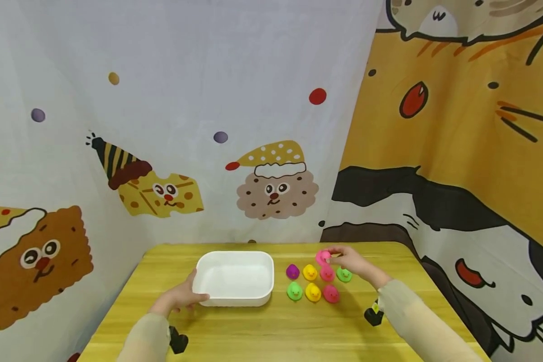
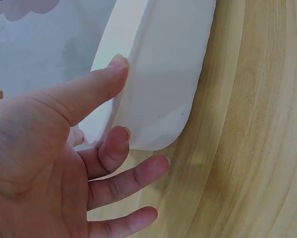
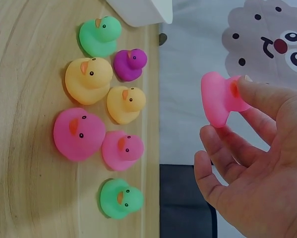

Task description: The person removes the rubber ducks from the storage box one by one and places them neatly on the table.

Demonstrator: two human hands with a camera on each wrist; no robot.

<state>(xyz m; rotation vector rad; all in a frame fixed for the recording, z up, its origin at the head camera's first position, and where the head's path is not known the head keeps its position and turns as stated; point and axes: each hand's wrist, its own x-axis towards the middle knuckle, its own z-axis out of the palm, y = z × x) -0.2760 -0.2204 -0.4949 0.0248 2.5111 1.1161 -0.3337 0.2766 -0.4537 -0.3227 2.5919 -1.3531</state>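
A white plastic basin (image 1: 235, 301) stands on the table, and my left hand (image 1: 182, 296) grips it at the near left corner. In the left wrist view the thumb lies against the basin's wall (image 2: 163, 74), while the other fingers bend around the corner. My right hand (image 1: 352, 261) pinches a pink rubber duck (image 3: 216, 99) by its head between thumb and fingers, raised above the table behind the other ducks. Below it are two pink ducks (image 3: 79, 134), two yellow ducks (image 3: 88, 82), two green ducks (image 3: 119, 199) and a purple duck (image 3: 129, 65).
The wooden table (image 1: 253, 337) ends at a printed cloth (image 1: 271, 100) hanging behind it. Another cloth (image 1: 416, 146) with cartoon animals hangs at the right. The ducks stand in two rough rows to the right of the basin.
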